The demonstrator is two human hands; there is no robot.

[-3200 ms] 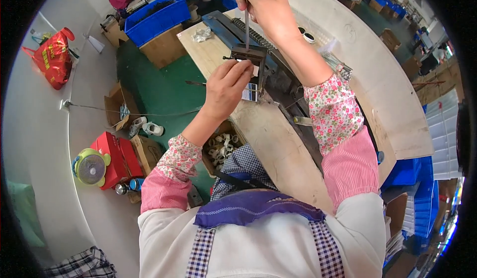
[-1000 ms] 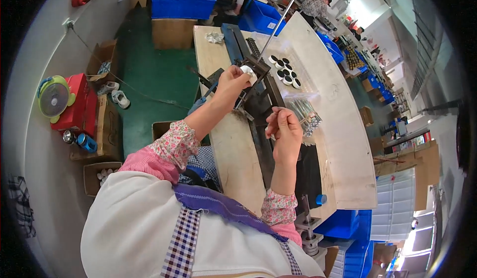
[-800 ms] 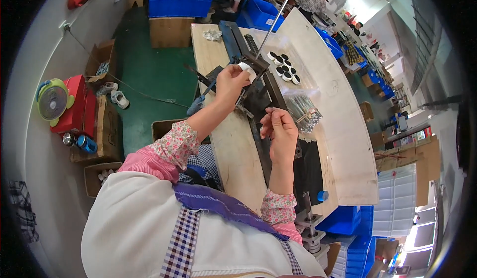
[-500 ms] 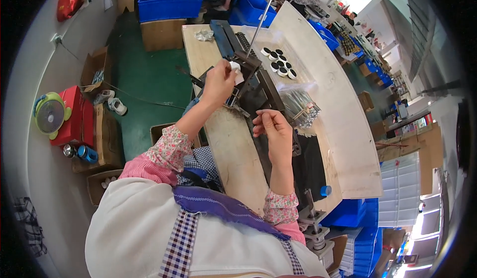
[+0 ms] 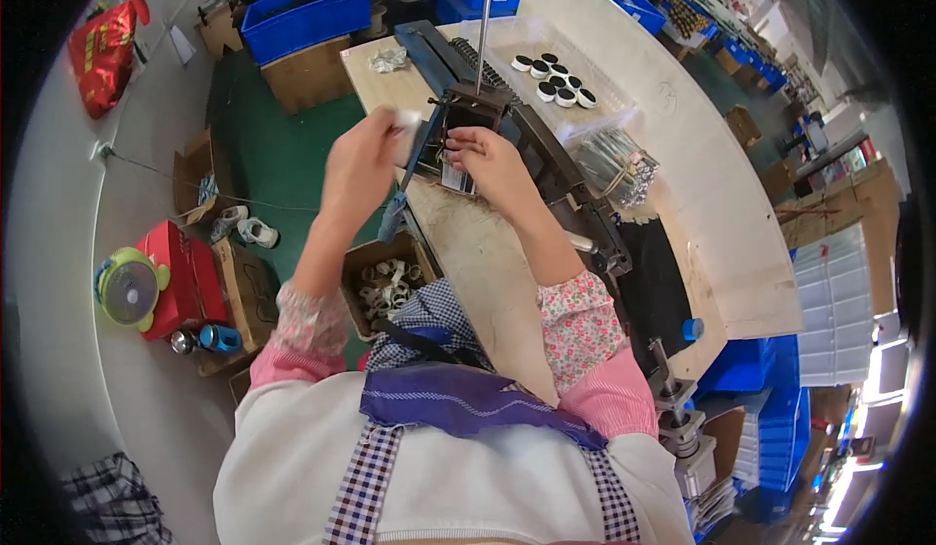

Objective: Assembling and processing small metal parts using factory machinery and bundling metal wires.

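Observation:
Between the fingers of my left hand (image 5: 359, 170) is a small white piece (image 5: 407, 139), partly hidden and of a kind I cannot make out. That hand is just left of the dark metal bench machine (image 5: 478, 106), over the table's left edge. My right hand (image 5: 495, 167) is at the front of the machine, its fingertips drawn together beside a small metal part. Whatever those fingertips hold, if anything, is too small to tell. A thin metal rod (image 5: 486, 28) rises from the machine. Below my left forearm, a cardboard box (image 5: 356, 303) holds several white band-like pieces.
Right of the machine, a clear plastic tray (image 5: 526, 40) holds several round white pieces with black tops. A bundle of thin metal rods (image 5: 614, 163) lies nearer me. A blue cap (image 5: 692, 330) stands on the wooden table (image 5: 478, 282). Far left is a blue bin (image 5: 307, 23).
My left hand has moved left from the machine with the white piece. My right hand has moved forward and left to the machine's front. The view has shifted, showing the box of white pieces.

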